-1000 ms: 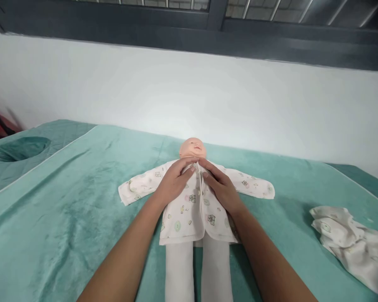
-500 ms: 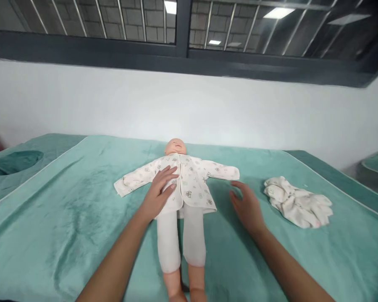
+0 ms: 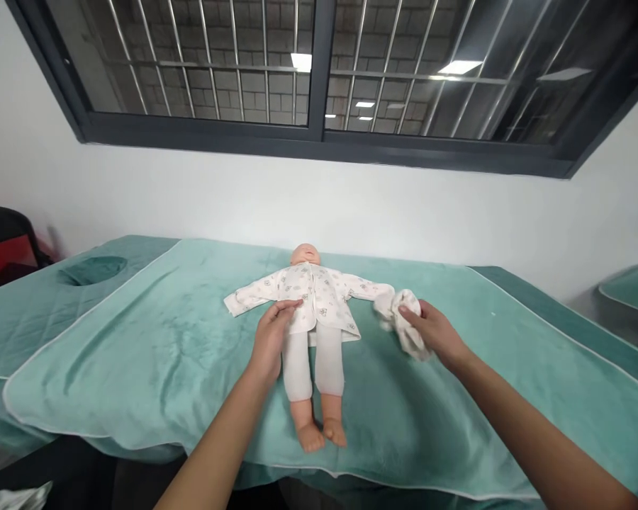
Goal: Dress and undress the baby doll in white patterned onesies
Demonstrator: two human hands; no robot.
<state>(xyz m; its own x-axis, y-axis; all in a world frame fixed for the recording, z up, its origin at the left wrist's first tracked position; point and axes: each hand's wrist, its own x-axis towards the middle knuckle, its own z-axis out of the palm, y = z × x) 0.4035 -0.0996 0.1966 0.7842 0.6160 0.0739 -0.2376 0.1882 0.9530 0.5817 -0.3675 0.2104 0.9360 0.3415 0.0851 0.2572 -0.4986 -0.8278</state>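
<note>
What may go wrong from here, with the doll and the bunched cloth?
The cloth, bunched in the right hand, is close to one sleeve and might drag it. The left hand, at the jacket, could crease it. The doll has its feet near the cover's front edge; a pull might bring them over.

I see a bright white wall (image 3: 244,191), but the dark-framed glass window (image 3: 317,78) is dim with shiny white spots (image 3: 460,67). The crumpled white cloth (image 3: 407,329) looks blurry. Soft shadow (image 3: 404,397) dims the green velvety cover (image 3: 191,340).
</note>
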